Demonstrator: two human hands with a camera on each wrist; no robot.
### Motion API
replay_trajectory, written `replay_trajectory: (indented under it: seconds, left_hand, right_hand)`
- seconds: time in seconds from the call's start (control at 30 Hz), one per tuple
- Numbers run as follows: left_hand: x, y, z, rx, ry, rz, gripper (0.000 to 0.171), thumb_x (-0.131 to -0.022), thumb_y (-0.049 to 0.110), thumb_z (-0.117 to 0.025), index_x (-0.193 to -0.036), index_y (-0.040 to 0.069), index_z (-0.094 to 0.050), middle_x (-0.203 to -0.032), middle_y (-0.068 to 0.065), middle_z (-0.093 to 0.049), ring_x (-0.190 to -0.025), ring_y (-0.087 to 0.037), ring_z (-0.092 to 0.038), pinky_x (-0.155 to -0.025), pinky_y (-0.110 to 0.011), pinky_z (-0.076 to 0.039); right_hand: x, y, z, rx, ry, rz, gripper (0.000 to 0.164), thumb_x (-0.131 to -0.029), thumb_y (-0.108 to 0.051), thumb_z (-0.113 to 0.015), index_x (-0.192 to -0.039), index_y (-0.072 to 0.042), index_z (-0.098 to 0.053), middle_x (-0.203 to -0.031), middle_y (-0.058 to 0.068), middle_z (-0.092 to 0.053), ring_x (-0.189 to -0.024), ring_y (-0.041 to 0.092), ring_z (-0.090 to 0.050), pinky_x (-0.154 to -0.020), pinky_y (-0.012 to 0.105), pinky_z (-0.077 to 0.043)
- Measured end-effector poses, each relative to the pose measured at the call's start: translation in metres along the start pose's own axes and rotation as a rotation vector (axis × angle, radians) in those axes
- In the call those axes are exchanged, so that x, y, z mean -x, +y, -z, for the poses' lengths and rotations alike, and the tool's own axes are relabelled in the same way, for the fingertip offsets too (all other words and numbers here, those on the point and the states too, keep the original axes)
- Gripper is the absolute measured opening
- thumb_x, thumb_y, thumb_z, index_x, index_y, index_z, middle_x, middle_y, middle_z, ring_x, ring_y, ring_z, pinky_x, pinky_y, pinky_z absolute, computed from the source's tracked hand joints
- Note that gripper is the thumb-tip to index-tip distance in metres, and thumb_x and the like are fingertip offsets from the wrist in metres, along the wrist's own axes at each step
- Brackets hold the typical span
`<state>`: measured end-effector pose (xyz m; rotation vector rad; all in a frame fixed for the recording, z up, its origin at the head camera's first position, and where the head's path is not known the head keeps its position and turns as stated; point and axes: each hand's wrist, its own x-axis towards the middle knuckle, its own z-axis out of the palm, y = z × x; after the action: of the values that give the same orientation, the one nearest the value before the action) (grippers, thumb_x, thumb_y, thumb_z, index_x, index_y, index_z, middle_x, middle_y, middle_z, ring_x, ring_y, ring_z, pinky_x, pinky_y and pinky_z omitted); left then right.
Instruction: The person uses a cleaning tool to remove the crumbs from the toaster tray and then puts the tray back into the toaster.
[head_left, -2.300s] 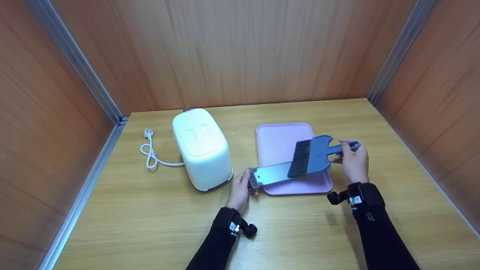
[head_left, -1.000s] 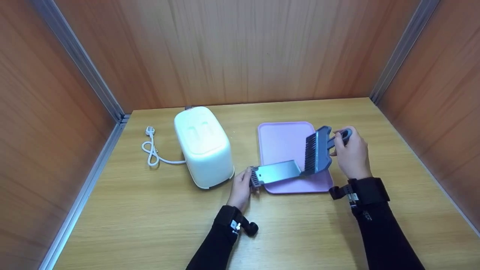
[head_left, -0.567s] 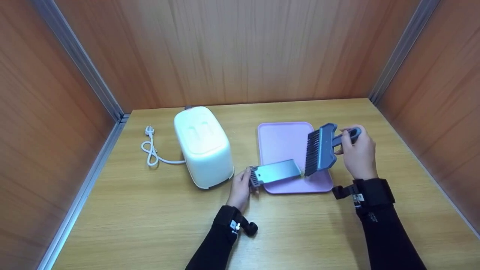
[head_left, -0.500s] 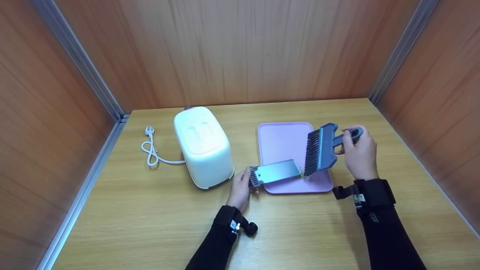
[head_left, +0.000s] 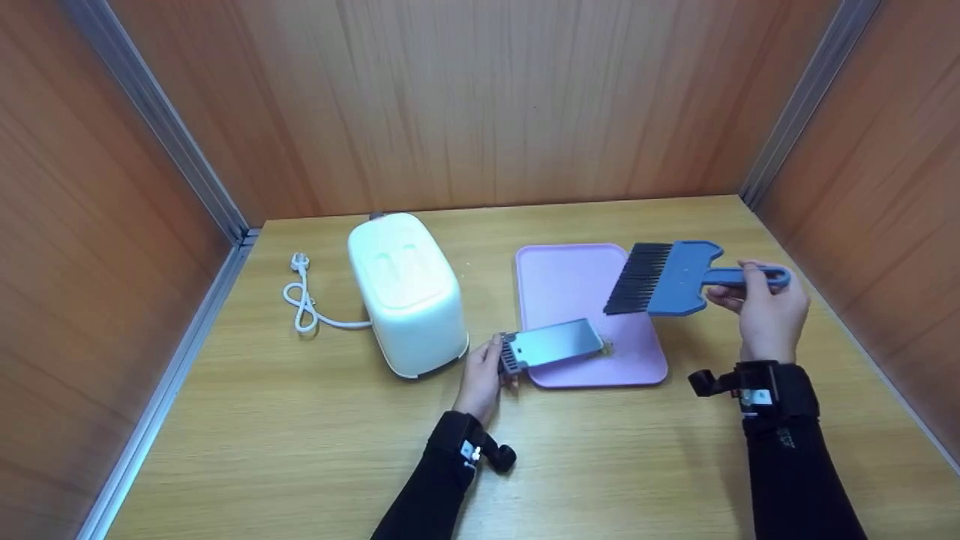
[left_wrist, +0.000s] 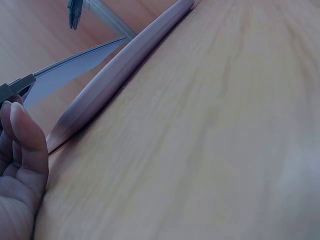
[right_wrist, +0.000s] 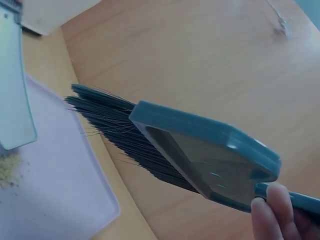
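Observation:
My left hand [head_left: 480, 379] grips the slotted grey end of a crumb tray [head_left: 559, 342], a flat shiny metal plate. The plate tilts down over a purple tray [head_left: 562, 281], its far tip beside a small heap of crumbs [right_wrist: 9, 172]. In the left wrist view the plate slopes above the purple rim [left_wrist: 107, 82]. With thumb and fingers my right hand [head_left: 772, 315] holds a blue brush [head_left: 681, 279] by its looped handle. The brush's black bristles [right_wrist: 130, 135] point left, raised over the purple tray's right edge, apart from the crumb tray.
A white toaster [head_left: 405, 292] with a lid on top stands left of the purple tray. Its white cord and plug [head_left: 300, 292] lie looped on the wooden table [head_left: 300, 435]. Wood-grain panels [head_left: 487, 105] enclose the back and sides.
The brush has lifted off the crumb tray and swung up and right with my right hand. Crumbs now show at the plate's tip. My left hand stays almost still.

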<state>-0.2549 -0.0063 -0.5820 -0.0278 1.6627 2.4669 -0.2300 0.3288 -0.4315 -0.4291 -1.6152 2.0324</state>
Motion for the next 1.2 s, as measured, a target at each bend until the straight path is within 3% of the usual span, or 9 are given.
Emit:
replay_trajectory:
  seconds: [0.17, 0.4, 0.7, 0.97, 1.2]
  left_hand:
    - [0.001, 0.001, -0.001, -0.004, 0.001, 0.000, 0.043, -0.108, 0.030, -0.039, -0.126, -0.006, -0.056, -0.090, -0.009, -0.065, -0.064, -0.013, -0.055, -0.051, -0.025, -0.049]
    - [0.001, 0.000, -0.001, 0.006, 0.000, 0.004, 0.042, -0.108, 0.028, -0.039, -0.126, -0.006, -0.056, -0.091, -0.010, -0.065, -0.065, -0.014, -0.055, -0.052, -0.025, -0.049]
    - [0.002, 0.003, -0.001, -0.015, 0.004, -0.006, 0.042, -0.108, 0.027, -0.038, -0.124, -0.008, -0.056, -0.090, -0.008, -0.065, -0.066, -0.012, -0.056, -0.053, -0.024, -0.049]
    - [0.003, 0.004, 0.000, -0.001, 0.017, 0.025, 0.044, -0.108, 0.030, -0.039, -0.127, -0.005, -0.056, -0.092, -0.010, -0.066, -0.066, -0.014, -0.056, -0.053, -0.025, -0.050]
    - [0.004, 0.004, -0.001, 0.006, 0.007, 0.009, 0.043, -0.108, 0.029, -0.039, -0.128, -0.005, -0.056, -0.094, -0.011, -0.066, -0.067, -0.014, -0.057, -0.052, -0.025, -0.050]
  right_hand:
    - [-0.007, -0.002, 0.018, -0.169, 0.024, -0.110, 0.036, -0.095, -0.023, -0.066, -0.122, -0.003, -0.052, -0.105, 0.018, -0.069, -0.088, 0.028, -0.073, -0.081, 0.035, -0.058]
    - [-0.023, 0.012, 0.040, -0.353, 0.082, -0.218, 0.035, -0.093, -0.016, -0.069, -0.114, -0.003, -0.045, -0.102, 0.018, -0.065, -0.098, 0.031, -0.071, -0.088, 0.036, -0.055]
    - [-0.039, 0.042, 0.056, -0.405, 0.242, -0.319, 0.027, -0.094, -0.001, -0.061, -0.111, -0.008, -0.041, -0.118, 0.012, -0.052, -0.104, 0.030, -0.069, -0.089, 0.035, -0.055]
    - [-0.042, 0.058, 0.059, -0.412, 0.282, -0.410, 0.029, -0.095, 0.001, -0.058, -0.115, -0.011, -0.040, -0.121, 0.011, -0.055, -0.107, 0.029, -0.067, -0.091, 0.035, -0.054]
    - [-0.044, 0.074, 0.062, -0.368, 0.333, -0.479, 0.029, -0.096, -0.001, -0.058, -0.116, -0.014, -0.043, -0.119, 0.010, -0.059, -0.104, 0.026, -0.069, -0.089, 0.036, -0.055]
